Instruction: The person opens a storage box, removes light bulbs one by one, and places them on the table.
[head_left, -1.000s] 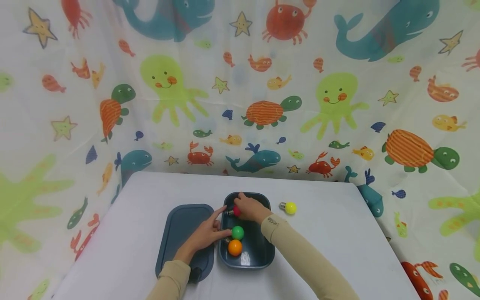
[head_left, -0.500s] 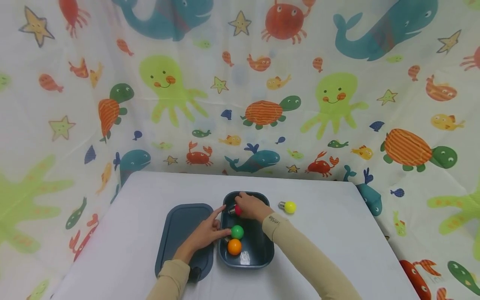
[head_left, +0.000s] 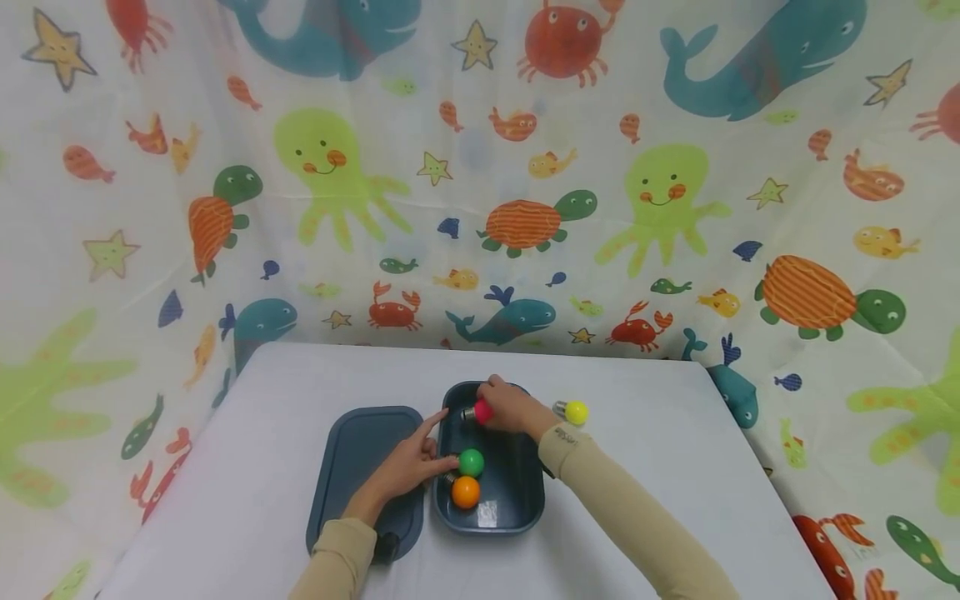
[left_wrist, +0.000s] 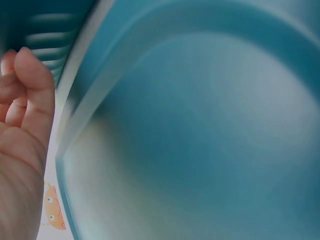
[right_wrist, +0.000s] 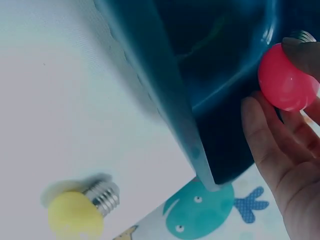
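Note:
My right hand [head_left: 510, 407] pinches a red light bulb [right_wrist: 286, 80] by thumb and fingers, over the far part of a dark blue box [head_left: 517, 492]. The bulb's metal screw base points left in the head view. My left hand [head_left: 408, 462] rests at the box's left side, index finger stretched to the rim and thumb reaching over it beside a green bulb [head_left: 471, 462]. Its other fingers [left_wrist: 32, 70] are bent near the box's ribbed outer wall. An orange bulb [head_left: 466, 492] lies in the box just nearer than the green one; their bases are partly hidden.
A yellow bulb [head_left: 576, 412] lies on the white table [head_left: 660, 467] to the right of the box. Left of the box lies a flat dark blue lid [head_left: 360, 450], with a small black object [head_left: 386, 547] at its near edge. A sea-animal curtain [head_left: 465, 125] hangs behind.
My right hand has moved slightly right and away inside the box, carrying the red bulb clear of the left wall. The left hand keeps its place on the rim.

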